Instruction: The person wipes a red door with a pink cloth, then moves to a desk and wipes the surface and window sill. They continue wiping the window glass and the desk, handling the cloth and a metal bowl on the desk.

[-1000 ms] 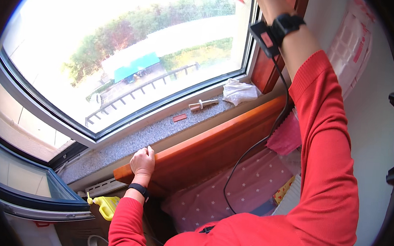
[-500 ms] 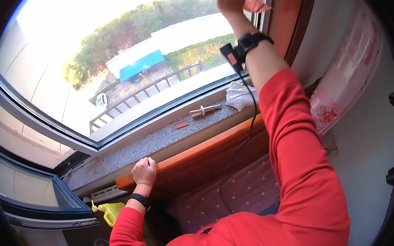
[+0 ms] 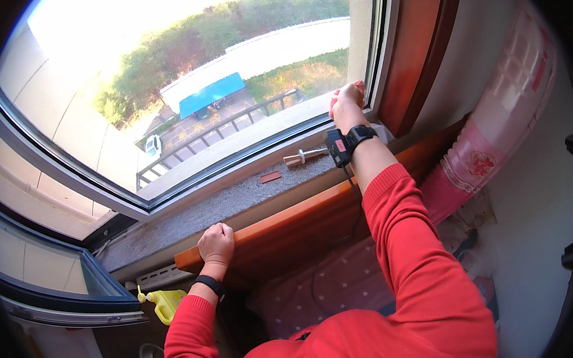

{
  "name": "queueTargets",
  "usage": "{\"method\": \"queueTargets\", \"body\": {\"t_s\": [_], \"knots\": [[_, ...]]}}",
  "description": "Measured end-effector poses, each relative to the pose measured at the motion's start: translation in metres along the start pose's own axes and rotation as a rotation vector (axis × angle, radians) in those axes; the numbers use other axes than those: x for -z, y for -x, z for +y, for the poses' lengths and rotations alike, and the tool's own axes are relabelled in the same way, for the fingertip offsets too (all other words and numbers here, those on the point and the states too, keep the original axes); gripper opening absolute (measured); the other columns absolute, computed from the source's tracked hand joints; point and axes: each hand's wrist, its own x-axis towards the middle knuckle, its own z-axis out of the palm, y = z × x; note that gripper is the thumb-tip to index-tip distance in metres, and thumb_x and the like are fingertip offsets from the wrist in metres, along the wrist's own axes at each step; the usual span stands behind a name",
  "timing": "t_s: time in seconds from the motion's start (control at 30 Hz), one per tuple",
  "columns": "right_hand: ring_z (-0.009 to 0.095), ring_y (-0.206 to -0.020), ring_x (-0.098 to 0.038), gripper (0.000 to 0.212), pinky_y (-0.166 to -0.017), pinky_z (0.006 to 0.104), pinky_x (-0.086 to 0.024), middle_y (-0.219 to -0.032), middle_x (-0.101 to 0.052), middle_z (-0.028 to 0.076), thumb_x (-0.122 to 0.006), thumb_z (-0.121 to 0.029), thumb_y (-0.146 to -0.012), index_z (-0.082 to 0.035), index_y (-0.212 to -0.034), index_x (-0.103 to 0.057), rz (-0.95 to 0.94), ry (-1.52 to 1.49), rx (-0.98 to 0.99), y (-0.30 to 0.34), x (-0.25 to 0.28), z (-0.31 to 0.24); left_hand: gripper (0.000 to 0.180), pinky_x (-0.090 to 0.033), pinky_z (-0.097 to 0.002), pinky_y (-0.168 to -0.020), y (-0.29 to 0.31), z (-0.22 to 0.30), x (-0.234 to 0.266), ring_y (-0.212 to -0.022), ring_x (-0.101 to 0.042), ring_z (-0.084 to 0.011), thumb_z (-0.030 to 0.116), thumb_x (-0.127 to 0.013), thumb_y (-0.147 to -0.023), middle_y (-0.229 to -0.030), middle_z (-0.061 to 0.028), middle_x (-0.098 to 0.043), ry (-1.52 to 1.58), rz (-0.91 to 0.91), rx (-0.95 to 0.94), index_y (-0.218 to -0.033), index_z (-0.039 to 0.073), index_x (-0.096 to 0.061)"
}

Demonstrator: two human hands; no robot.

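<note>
My right hand (image 3: 347, 101) is closed around a reddish cloth (image 3: 334, 105), of which only a small part shows. It presses at the lower right corner of the window pane (image 3: 292, 62), close to the frame. Below, my left hand (image 3: 217, 243) is closed over the top edge of an orange-brown wooden board (image 3: 277, 225) in front of the sill. A black strap and a small black device with a cable sit on my right wrist; my left wrist wears a dark band.
On the speckled stone sill (image 3: 200, 220) lie a reddish flat strip (image 3: 270, 177) and a small tool with a wooden end (image 3: 295, 160). An opened window sash (image 3: 42, 263) juts in at left, near a yellow spray bottle (image 3: 166, 304). A pink plastic-wrapped bundle (image 3: 479, 150) leans at right.
My right hand has come down from the top of the view to the lower right corner of the pane, cloth still in it. My left hand stays on the board.
</note>
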Motion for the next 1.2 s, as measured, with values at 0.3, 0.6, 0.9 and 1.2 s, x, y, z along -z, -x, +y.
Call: {"method": "queueTargets", "body": {"t_s": [0.3,0.6,0.9,1.2], "knots": [[0.033,-0.100,-0.061,0.050,-0.088,0.0432,-0.050,-0.118,-0.060,0.013,-0.071,-0.005,-0.083,-0.010,-0.131,-0.059,-0.532,0.254,2.148,0.139,-0.077,-0.126,0.032,-0.053,-0.0473,-0.069,0.000,0.002,0.004,-0.074,-0.066,-0.0354,0.027,-0.049,-0.092,-0.078,-0.0149,-0.068,0.018,-0.001,0.004,-0.072,0.006,-0.064],[0.019,-0.102,-0.057,0.024,-0.079,0.0345,-0.052,-0.112,-0.056,0.009,-0.055,0.002,-0.097,-0.001,-0.120,-0.053,-0.841,-0.507,1.251,0.078,-0.085,-0.143,0.032,-0.053,-0.0464,-0.068,0.000,0.002,0.002,-0.074,-0.066,-0.0349,0.025,-0.050,-0.091,-0.078,-0.0146,-0.068,0.044,0.008,0.008,-0.070,0.006,-0.063],[0.016,-0.151,-0.020,0.057,-0.126,0.0402,-0.008,-0.164,-0.019,-0.001,-0.048,-0.021,-0.100,-0.021,-0.154,-0.031,-0.743,0.759,2.565,0.143,-0.029,0.050,0.032,-0.051,-0.0477,-0.067,0.001,0.001,0.002,-0.074,-0.065,-0.0359,0.026,-0.048,-0.092,-0.077,-0.0147,-0.067,0.005,-0.022,0.014,-0.073,0.006,-0.062],[0.018,-0.141,-0.036,0.072,-0.113,0.0455,-0.033,-0.147,-0.041,0.000,-0.062,-0.011,-0.089,-0.035,-0.151,-0.033,-0.669,0.909,2.214,0.065,0.012,0.016,0.032,-0.051,-0.0489,-0.067,0.000,-0.001,0.000,-0.074,-0.065,-0.0366,0.026,-0.047,-0.093,-0.079,-0.0148,-0.067,-0.030,-0.017,0.009,-0.074,0.006,-0.063]]}}
